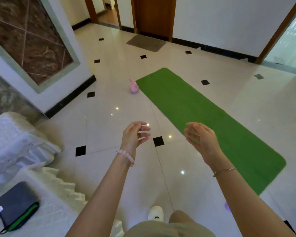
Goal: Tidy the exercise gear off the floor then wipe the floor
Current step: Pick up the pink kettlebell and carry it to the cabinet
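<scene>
**Both hands empty above the floor, mat still lying flat**

The fingers (144, 128) of the left hand (134, 136) are loosely bent and a little apart, and they hold nothing. The fingers (191, 133) of the right hand (202, 141) are bent in the same relaxed way and also touch nothing. The two palms face each other in the lower middle of the frame, with a gap between them. Both forearms reach forward from the bottom edge. The left wrist has a pink bead bracelet (125, 155) and the right wrist a thin chain (224, 171).

The green mat (203, 117) lies unrolled on the tiled floor (109, 103). It runs from the centre toward the lower right, partly behind the right hand. A small pink object (133, 87) stands on the floor just beside the mat's far left corner.

At the lower left, a dark pouch with a green edge (15, 202) lies on a white cover (15, 142). A brown doormat (146, 42) lies before the wooden door at the top. A white slipper (155, 213) shows near the bottom edge.
</scene>
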Action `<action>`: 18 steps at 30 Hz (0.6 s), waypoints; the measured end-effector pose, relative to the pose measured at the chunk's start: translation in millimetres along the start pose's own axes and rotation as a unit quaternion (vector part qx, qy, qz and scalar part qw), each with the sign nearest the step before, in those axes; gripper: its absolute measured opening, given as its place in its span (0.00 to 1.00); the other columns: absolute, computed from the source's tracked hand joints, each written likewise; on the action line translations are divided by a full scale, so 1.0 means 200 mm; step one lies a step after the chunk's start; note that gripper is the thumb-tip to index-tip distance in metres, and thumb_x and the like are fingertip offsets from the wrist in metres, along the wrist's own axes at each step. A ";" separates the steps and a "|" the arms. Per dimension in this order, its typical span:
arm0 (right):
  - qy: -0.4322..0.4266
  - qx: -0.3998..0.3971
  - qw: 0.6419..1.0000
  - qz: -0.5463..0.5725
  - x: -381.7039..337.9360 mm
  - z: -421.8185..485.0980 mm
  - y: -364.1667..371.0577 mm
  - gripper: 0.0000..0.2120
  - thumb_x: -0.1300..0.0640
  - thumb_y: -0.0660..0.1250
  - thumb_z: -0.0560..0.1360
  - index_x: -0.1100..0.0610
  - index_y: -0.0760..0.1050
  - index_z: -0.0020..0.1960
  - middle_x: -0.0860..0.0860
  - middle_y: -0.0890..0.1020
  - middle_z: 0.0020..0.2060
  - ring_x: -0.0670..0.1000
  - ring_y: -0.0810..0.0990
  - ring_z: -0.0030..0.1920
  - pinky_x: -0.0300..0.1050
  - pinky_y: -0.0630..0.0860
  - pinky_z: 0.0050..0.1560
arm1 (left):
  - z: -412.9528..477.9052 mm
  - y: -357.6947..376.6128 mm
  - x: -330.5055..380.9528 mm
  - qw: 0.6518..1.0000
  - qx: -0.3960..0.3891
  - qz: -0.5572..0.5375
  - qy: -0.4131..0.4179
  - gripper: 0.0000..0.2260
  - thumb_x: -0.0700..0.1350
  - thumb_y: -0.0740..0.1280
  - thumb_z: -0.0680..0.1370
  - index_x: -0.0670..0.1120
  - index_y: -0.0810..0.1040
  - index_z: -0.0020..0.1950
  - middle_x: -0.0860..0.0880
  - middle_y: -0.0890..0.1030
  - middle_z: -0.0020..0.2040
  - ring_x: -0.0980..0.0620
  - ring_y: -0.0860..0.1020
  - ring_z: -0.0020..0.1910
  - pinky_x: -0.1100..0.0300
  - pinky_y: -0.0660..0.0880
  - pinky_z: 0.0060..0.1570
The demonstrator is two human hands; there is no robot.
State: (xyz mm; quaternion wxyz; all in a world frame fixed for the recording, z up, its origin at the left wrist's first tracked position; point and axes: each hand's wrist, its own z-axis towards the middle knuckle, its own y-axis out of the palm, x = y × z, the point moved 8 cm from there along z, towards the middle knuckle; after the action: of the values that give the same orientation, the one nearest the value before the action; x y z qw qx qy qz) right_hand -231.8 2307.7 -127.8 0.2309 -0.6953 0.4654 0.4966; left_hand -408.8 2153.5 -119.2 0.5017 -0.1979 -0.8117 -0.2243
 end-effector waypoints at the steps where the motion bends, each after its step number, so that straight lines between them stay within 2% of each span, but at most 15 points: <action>1: 0.001 -0.005 1.000 -0.001 -0.02 0.08 0.03 0.09 0.60 0.60 0.79 0.55 0.79 0.45 0.51 0.82 0.39 0.51 0.80 0.43 0.44 0.76 0.46 | 0.08 0.00 0.03 1.000 0.006 -0.002 0.000 0.10 0.40 0.56 0.80 0.44 0.77 0.45 0.48 0.80 0.38 0.52 0.77 0.35 0.57 0.77 0.45; 7: 0.009 -0.038 0.999 -0.023 -0.17 0.58 0.25 0.09 0.61 0.59 0.79 0.57 0.78 0.49 0.53 0.82 0.43 0.52 0.80 0.46 0.45 0.79 0.51 | 0.52 0.04 0.20 0.999 0.034 -0.022 0.003 0.10 0.40 0.56 0.80 0.44 0.76 0.46 0.48 0.80 0.38 0.52 0.77 0.34 0.58 0.77 0.43; 13: 0.031 -0.071 0.997 -0.024 -0.34 1.13 0.49 0.10 0.62 0.59 0.79 0.56 0.78 0.47 0.51 0.82 0.39 0.50 0.80 0.43 0.47 0.77 0.54 | 1.00 0.12 0.37 0.998 0.064 -0.024 0.009 0.10 0.40 0.56 0.80 0.43 0.76 0.46 0.47 0.79 0.39 0.51 0.77 0.35 0.57 0.77 0.45; 18: 0.035 -0.102 0.994 -0.036 -0.52 1.56 0.66 0.10 0.62 0.58 0.80 0.56 0.78 0.47 0.50 0.82 0.39 0.50 0.80 0.42 0.48 0.77 0.54 | 1.40 0.22 0.54 0.996 0.083 -0.028 0.005 0.10 0.40 0.56 0.80 0.43 0.76 0.46 0.46 0.79 0.39 0.51 0.77 0.35 0.58 0.77 0.42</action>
State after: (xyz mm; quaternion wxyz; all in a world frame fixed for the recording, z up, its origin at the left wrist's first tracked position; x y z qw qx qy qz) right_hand -503.0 2535.8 -139.6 0.1602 -0.7485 0.3951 0.5080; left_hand -633.3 2357.0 -125.6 0.5139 -0.1322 -0.8302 -0.1710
